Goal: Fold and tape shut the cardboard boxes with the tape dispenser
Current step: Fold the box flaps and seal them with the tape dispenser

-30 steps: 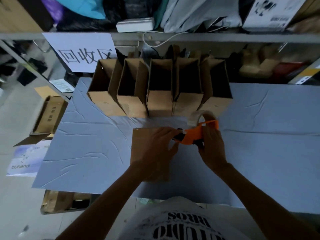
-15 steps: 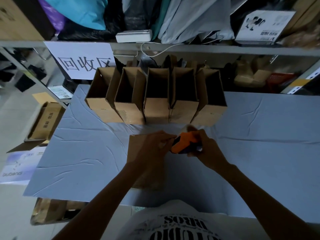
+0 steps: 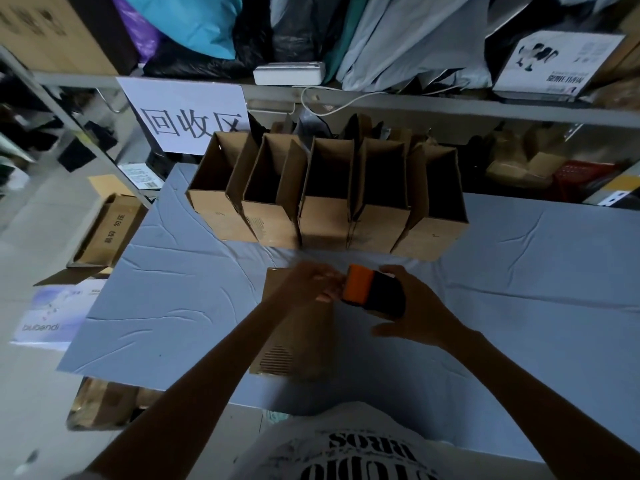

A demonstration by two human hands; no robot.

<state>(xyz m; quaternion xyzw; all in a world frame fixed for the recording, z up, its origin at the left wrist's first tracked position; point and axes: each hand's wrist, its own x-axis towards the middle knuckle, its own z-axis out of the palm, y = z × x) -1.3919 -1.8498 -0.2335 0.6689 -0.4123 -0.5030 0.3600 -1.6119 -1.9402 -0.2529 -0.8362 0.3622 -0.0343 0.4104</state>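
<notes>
One cardboard box [image 3: 294, 341] lies lengthwise on the grey-blue worktop [image 3: 519, 306] directly in front of a person. Its far end sits under the left hand [image 3: 308, 285], whose fingers bend toward the orange end of a tape dispenser [image 3: 372, 294]; blur leaves it unclear whether they pinch anything. The right hand [image 3: 415, 313] grips the dispenser's black body, fingers wrapped round it, just above the box's far right corner. Five open boxes [image 3: 325, 216] stand side by side in a row beyond, flaps up, near the worktop's far edge. Behind them a white sign [image 3: 187, 116] with printed characters hangs from a metal shelf [image 3: 450, 107] loaded with bags and cartons.
</notes>
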